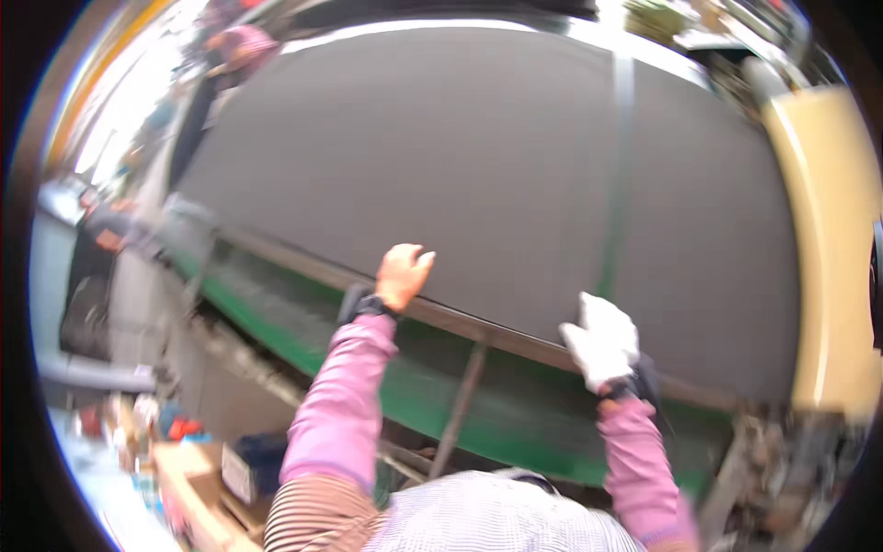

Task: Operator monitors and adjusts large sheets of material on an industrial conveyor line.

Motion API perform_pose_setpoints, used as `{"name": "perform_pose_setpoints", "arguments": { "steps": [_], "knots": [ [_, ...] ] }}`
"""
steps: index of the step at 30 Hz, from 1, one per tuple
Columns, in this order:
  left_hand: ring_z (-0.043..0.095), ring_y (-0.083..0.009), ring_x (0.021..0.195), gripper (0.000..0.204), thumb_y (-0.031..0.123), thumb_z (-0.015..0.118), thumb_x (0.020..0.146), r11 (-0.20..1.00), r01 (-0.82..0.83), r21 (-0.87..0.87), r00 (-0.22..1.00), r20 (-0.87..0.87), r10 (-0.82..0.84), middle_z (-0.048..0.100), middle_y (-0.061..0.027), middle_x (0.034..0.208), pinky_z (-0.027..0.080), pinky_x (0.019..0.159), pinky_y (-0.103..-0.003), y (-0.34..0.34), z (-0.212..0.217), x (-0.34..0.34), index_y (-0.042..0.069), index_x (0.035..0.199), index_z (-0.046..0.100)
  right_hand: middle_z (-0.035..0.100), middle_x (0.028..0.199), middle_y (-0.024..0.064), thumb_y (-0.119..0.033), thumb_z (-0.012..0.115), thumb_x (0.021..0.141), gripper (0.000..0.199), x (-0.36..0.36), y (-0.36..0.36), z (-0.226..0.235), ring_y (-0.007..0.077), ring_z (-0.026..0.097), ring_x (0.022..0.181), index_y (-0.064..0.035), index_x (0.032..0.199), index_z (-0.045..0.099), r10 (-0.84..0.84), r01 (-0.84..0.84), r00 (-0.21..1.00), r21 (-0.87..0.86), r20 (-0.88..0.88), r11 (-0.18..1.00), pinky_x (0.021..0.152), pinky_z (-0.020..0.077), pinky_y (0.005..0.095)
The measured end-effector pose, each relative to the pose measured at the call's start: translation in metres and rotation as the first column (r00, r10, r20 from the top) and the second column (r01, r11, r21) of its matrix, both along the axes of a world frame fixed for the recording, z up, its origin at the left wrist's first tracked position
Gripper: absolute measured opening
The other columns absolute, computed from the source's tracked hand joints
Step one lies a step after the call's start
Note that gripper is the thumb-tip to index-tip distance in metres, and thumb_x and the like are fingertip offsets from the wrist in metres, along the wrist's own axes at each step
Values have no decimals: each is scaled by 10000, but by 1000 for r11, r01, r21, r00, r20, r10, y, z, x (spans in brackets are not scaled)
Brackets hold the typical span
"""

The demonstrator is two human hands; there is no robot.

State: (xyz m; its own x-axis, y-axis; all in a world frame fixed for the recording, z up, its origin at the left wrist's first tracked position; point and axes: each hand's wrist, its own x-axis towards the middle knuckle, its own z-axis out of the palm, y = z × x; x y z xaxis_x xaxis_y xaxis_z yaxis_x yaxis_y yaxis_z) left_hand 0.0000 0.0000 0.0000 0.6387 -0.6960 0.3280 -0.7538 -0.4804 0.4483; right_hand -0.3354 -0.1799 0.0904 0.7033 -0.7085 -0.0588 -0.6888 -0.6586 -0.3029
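My two hands are well apart, both at the near side of a wide dark grey sheet point(460, 156); the sheet lies spread out in front of me, filling most of the view, with its near edge running along a narrow rail point(478, 328); my left hand point(403, 274) is bare, its thumb standing away from the fingers, and it holds nothing that I can see; it is over the near edge, though I cannot tell whether the fingers press on the sheet or only hang above it; my right hand point(604, 342) wears a white glove, fingers stretched forward and thumb spread to the left, with nothing visible in its grasp; it too is over the near edge, and whether it touches is hard to tell through the blur; a green stripe point(614, 221) crosses the sheet just beyond my right hand, running away from me; both my sleeves are pink, and a dark band point(372, 306) circles my left wrist; below the rail is a green panel point(515, 419); a cream panel point(823, 248) stands along the sheet's right side; at lower left I see a cardboard box point(184, 465); a person in pink point(246, 48) is near the sheet's far left corner, blurred.
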Motion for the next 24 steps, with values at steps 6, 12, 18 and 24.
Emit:
{"name": "perform_pose_setpoints", "arguments": {
  "steps": [6,12,18,24],
  "knots": [
    [578,-331,975,322,366,650,792,911,-296,287,955,84,284,626,-152,960,479,859,-435,33,-14,22,54,872,650,575,1229,144,-129,704,715,590,-95,-62,-71,300,539,1152,-72,1278,535,-67,57,995,-150,-68,987,1006,421,401],
    [584,-320,971,322,361,576,841,960,88,264,990,-129,-55,628,-140,962,492,854,-430,-10,15,-58,55,870,672,514,1320,159,-18,668,732,623,-179,-130,-44,321,482,1227,-70,1324,484,-199,193,954,-48,-223,980,1050,391,397],
    [638,-329,928,244,253,611,855,914,390,116,918,-125,-376,681,-155,972,509,825,-397,-34,31,-95,42,917,718,606,1224,114,-174,477,901,324,-295,-179,-38,326,571,1118,-148,1199,602,-298,279,954,-276,-26,920,951,464,426],
    [587,-275,998,218,261,645,871,939,217,267,973,-139,-185,642,-121,1010,461,889,-383,-6,16,-61,61,901,725,628,1005,147,-286,389,985,286,-313,-181,-15,347,629,935,-109,1054,603,-689,679,724,-139,-35,721,806,505,476]
  ]
}}
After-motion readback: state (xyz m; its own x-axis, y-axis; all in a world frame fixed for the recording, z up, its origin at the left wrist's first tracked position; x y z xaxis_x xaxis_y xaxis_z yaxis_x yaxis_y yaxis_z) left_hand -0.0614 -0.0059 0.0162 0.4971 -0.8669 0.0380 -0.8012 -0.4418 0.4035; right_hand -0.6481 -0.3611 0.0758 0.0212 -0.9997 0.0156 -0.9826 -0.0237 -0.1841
